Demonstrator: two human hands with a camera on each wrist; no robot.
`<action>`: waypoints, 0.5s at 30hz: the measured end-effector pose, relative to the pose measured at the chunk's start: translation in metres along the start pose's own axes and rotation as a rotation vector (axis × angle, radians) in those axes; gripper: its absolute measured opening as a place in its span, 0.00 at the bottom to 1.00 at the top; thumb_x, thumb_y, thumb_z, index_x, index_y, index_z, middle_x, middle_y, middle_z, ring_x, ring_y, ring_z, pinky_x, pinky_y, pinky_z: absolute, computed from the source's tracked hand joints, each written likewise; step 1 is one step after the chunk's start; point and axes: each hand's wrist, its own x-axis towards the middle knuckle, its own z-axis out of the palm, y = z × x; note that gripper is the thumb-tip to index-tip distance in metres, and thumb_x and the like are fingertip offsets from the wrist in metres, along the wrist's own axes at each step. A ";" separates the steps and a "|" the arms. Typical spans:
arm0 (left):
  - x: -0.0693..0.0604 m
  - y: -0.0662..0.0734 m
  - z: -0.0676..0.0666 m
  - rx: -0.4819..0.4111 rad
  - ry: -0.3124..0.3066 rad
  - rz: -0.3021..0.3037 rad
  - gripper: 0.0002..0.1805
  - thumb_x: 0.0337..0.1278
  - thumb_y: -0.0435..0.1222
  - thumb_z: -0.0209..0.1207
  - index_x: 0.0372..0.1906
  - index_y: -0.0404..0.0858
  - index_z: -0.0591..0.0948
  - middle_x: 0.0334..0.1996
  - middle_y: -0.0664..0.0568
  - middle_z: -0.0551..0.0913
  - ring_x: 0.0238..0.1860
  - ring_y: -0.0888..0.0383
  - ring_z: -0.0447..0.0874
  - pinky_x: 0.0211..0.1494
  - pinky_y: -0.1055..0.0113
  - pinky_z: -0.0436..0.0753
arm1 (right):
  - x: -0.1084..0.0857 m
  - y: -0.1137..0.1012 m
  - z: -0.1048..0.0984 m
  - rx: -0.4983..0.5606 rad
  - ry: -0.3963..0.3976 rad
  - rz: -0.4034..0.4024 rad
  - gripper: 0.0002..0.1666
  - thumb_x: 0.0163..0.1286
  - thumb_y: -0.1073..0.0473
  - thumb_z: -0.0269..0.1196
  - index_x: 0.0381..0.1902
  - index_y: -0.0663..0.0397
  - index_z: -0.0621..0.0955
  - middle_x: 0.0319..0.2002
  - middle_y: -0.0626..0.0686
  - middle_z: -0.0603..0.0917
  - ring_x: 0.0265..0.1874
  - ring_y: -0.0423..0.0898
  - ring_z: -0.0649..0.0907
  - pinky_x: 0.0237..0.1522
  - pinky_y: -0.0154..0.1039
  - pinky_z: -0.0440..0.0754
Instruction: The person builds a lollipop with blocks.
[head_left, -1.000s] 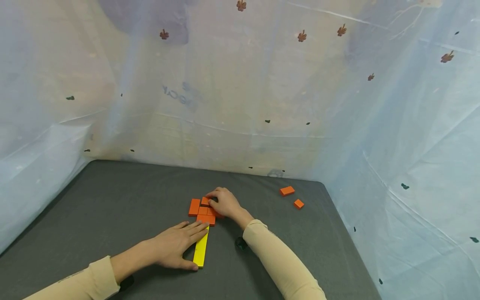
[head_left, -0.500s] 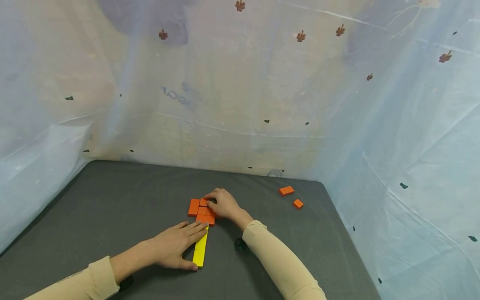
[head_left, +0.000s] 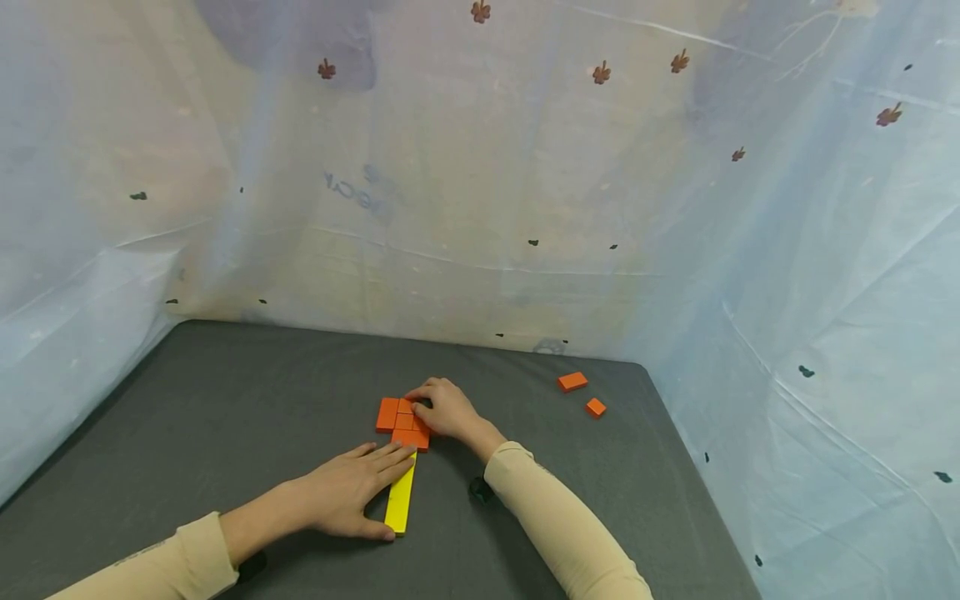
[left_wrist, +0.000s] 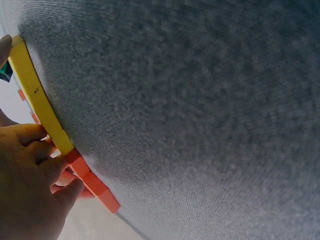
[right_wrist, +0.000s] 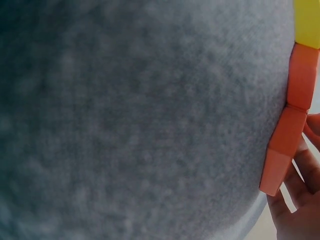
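Observation:
A long yellow wooden piece [head_left: 400, 504] lies on the table, with a cluster of flat orange blocks [head_left: 409, 439] against its far end. My left hand [head_left: 343, 496] rests with fingers extended across the yellow piece's far end; its thumb touches the near end. At the back of the cluster, my right hand [head_left: 450, 408] pinches a small orange block [head_left: 406, 406] between thumb and fingers, partly covering it. A taller orange block [head_left: 387, 414] sits on the cluster's left. In the left wrist view, the yellow length [left_wrist: 37, 92] meets the orange blocks [left_wrist: 92, 182] end to end.
Two loose orange pieces, a rectangular block [head_left: 572, 382] and a smaller block [head_left: 596, 407], lie at the back right of the dark grey table [head_left: 262, 392]. Pale plastic sheeting [head_left: 450, 208] hangs behind and on both sides of it.
My right hand has moved slightly left and nearer, bringing the small orange block against its neighbours; the gaps around it have closed. My left hand has stayed in place.

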 end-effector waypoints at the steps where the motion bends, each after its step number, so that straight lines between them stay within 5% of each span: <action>1: 0.000 0.000 0.000 0.000 -0.001 -0.001 0.59 0.58 0.74 0.56 0.83 0.41 0.58 0.83 0.49 0.55 0.82 0.47 0.55 0.79 0.40 0.59 | 0.000 0.000 0.000 -0.001 0.000 -0.003 0.17 0.80 0.54 0.61 0.61 0.44 0.87 0.55 0.49 0.84 0.56 0.47 0.81 0.60 0.43 0.81; 15: 0.000 0.001 0.000 0.004 -0.010 -0.004 0.59 0.58 0.75 0.55 0.83 0.41 0.59 0.83 0.49 0.55 0.82 0.48 0.55 0.79 0.40 0.60 | 0.000 0.001 0.000 0.001 -0.004 -0.011 0.17 0.80 0.53 0.61 0.61 0.44 0.87 0.55 0.49 0.84 0.56 0.47 0.81 0.60 0.42 0.81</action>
